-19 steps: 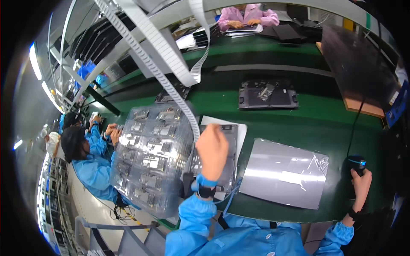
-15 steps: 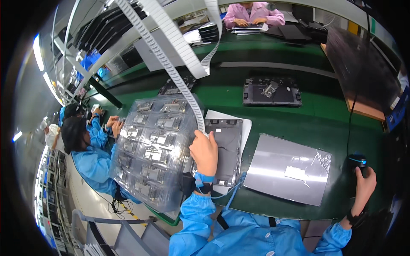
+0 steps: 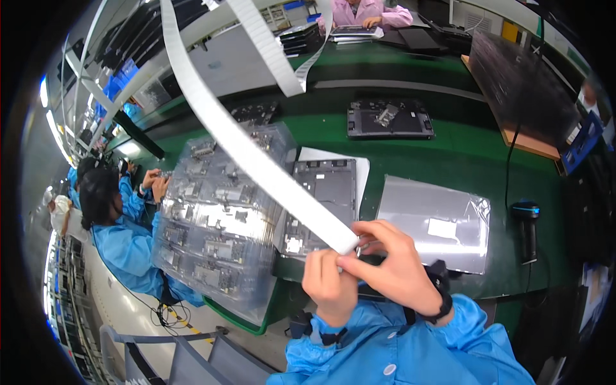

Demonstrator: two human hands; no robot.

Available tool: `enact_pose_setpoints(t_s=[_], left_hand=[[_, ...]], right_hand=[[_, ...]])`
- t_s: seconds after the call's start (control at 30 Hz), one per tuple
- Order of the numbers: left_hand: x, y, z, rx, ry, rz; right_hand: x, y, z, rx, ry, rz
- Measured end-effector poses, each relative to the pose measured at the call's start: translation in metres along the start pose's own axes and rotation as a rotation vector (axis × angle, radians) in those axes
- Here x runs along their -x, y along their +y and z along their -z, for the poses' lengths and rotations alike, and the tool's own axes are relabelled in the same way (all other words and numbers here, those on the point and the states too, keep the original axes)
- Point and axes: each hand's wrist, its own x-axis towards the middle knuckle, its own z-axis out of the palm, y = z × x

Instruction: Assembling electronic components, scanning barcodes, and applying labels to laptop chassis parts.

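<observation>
A long white strip of labels (image 3: 253, 170) hangs down from the upper left, and its free end lies between my hands. My left hand (image 3: 329, 289) is closed around the lower end of the strip. The thumb and fingers of my right hand (image 3: 398, 266) pinch at the same end, touching my left fingers. What exactly is under the fingertips is partly hidden. Behind the strip lies a dark laptop casing (image 3: 328, 192) on a white sheet. A silver-grey panel (image 3: 410, 202) in clear film rests to the right of it.
Clear plastic trays (image 3: 224, 215) of small circuit boards stand at the left. A barcode scanner (image 3: 527, 231) rests on the green table (image 3: 308, 122) at the right. Farther back sits another dark casing (image 3: 391, 122) with a part on it. Co-workers are at the left and far side.
My right hand has let go of the barcode scanner and come over to my left hand. The end of the label strip has moved down and right, and its plain white side now shows.
</observation>
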Motion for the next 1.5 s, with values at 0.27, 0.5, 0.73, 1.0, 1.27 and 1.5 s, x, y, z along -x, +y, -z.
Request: enact_pose_setpoints(t_s=[0.27,0.5,0.73,1.0,1.27,1.5], left_hand=[[-0.002,0.009,0.051,1.016,-0.214,0.441],[-0.008,-0.005,0.067,1.123,-0.432,0.584],[0.000,0.002,0.071,0.849,-0.334,0.464],[-0.011,0.007,0.084,0.463,-0.418,0.208],[0.014,0.008,0.049,0.328,0.231,-0.194],[0.056,-0.009,0.079,0.478,0.505,-0.114]], right_hand=[[0.002,0.011,0.009,-0.402,-0.257,-0.219],[0.006,0.001,0.013,-0.598,-0.331,-0.206],[0.014,0.006,-0.002,-0.505,-0.283,-0.261],[0.010,0.006,0.002,-0.392,-0.376,-0.251],[0.027,0.000,-0.035,-0.762,-0.099,-0.352],[0.011,0.007,-0.013,-0.556,-0.082,-0.331]])
